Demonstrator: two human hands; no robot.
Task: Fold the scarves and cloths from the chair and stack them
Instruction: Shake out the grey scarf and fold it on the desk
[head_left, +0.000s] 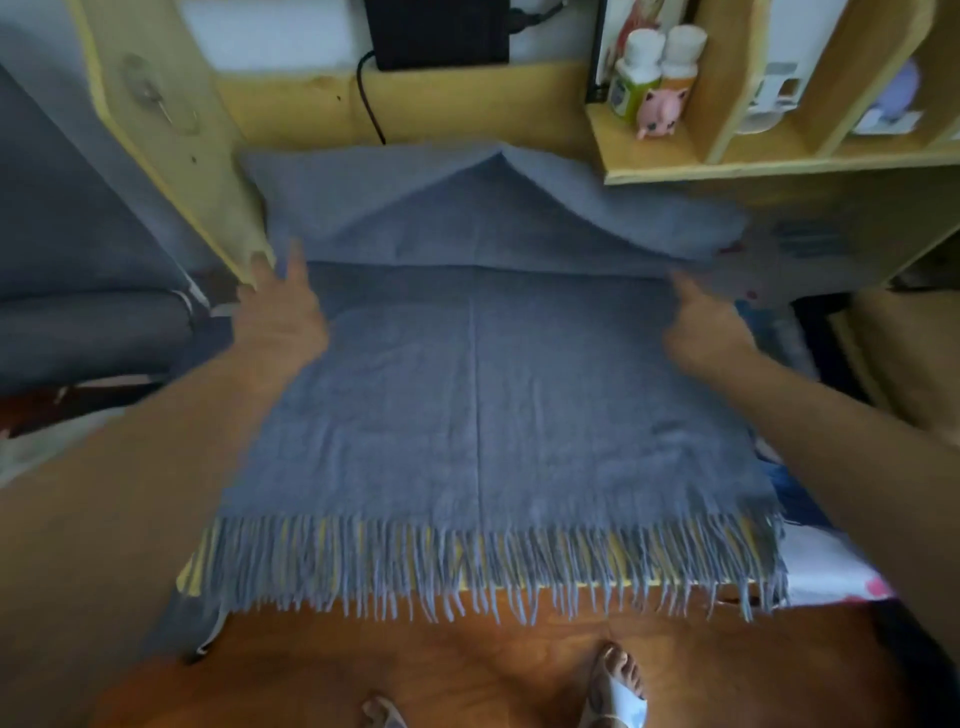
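Lying flat on the wooden table (493, 584), the grey woollen scarf (483, 415) runs lengthwise from near edge to far edge, its fringe (467, 566) hanging over the near edge. The left hand (283, 317) and right hand (709, 325), well apart, each pinch a side of the soft far layer, which is raised in a peak and doubled toward the fringe.

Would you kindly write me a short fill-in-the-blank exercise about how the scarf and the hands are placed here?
1. The scarf is ____ in colour.
2. The scarf's near edge ends in a ____ that hangs over the desk edge.
3. The left hand and right hand hold the scarf's far part, one at each ____.
4. The pink toy stands on the ____ beside two bottles.

Missing words: grey; fringe; side; shelf
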